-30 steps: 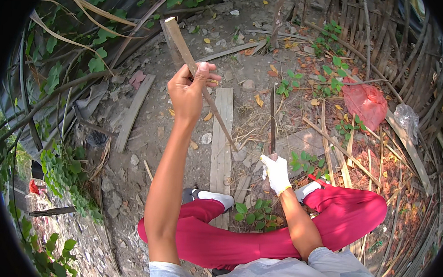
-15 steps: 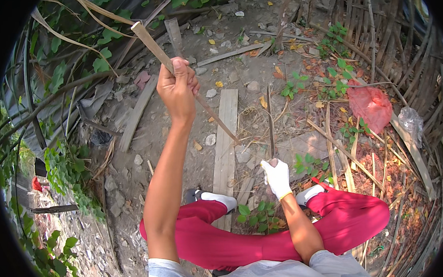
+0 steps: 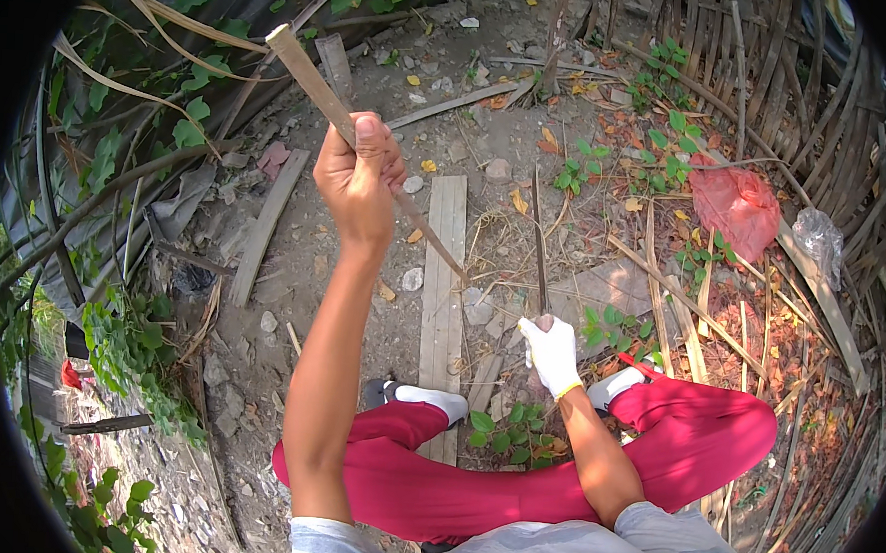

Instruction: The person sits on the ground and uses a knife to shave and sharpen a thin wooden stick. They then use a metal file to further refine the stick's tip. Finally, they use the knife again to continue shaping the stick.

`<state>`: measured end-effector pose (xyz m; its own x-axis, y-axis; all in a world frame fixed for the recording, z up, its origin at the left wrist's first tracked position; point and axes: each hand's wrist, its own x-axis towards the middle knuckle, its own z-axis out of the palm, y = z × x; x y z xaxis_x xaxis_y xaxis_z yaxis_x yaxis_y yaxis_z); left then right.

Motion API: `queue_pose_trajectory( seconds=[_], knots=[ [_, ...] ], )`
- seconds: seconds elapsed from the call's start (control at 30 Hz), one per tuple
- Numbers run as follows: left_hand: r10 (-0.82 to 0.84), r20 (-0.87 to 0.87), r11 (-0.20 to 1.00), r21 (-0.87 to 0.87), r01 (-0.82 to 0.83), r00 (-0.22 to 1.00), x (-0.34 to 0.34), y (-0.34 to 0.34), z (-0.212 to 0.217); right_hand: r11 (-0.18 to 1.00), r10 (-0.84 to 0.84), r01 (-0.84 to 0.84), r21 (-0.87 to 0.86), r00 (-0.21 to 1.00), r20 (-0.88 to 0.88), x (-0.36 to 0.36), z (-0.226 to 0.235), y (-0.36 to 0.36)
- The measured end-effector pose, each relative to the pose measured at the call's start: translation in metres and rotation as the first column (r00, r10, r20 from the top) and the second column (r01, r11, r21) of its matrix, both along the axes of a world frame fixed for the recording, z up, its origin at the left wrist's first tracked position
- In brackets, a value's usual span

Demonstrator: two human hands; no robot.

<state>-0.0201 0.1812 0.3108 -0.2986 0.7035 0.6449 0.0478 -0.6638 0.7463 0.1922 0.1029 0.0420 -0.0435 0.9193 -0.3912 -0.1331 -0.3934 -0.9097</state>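
My left hand [image 3: 355, 187] is bare and raised, its fingers wrapped round a long wooden stick [image 3: 309, 77]. The stick's thick, pale-cut end points up and left; its thinner end slants down toward the ground near the middle. A white glove covers my right hand [image 3: 551, 354], which grips a machete [image 3: 539, 237]. Its long, narrow dark blade points away from me, apart from the stick. Most of the machete's handle is hidden by the glove.
A plank [image 3: 444, 267] lies between my feet. Slats and sticks [image 3: 690, 307] litter the ground at right, near a red plastic bag [image 3: 735, 210]. Leafy vines [image 3: 144, 346] hang at left. A bamboo fence [image 3: 823, 106] stands at far right.
The view has shifted slightly. My left hand has turned a little with the stick, while my right hand and the machete have hardly moved.
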Motion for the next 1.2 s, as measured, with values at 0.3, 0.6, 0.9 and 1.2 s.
queue_pose_trajectory(
  seconds=[0.3, 0.6, 0.9, 1.2],
  knots=[
    [0.066, 0.024, 0.997, 0.031, -0.067, 0.998, -0.003, -0.002, -0.017, 1.0, 0.023, -0.024, 0.012, 0.999, 0.038, -0.004, 0.007, -0.003],
    [0.044, 0.012, 0.999, 0.022, -0.044, 0.999, -0.003, -0.001, -0.017, 0.999, 0.038, -0.039, 0.027, 0.999, 0.027, -0.004, 0.011, -0.003],
    [0.113, -0.033, 0.992, 0.059, -0.111, 0.993, 0.005, 0.002, -0.026, 0.968, 0.02, -0.096, 0.23, 0.95, 0.31, -0.001, 0.001, -0.003],
    [0.162, -0.037, 0.977, 0.146, -0.155, 0.986, 0.015, 0.006, -0.032, 0.888, -0.086, -0.155, 0.433, 0.869, 0.487, -0.03, -0.022, -0.018]
  ],
)
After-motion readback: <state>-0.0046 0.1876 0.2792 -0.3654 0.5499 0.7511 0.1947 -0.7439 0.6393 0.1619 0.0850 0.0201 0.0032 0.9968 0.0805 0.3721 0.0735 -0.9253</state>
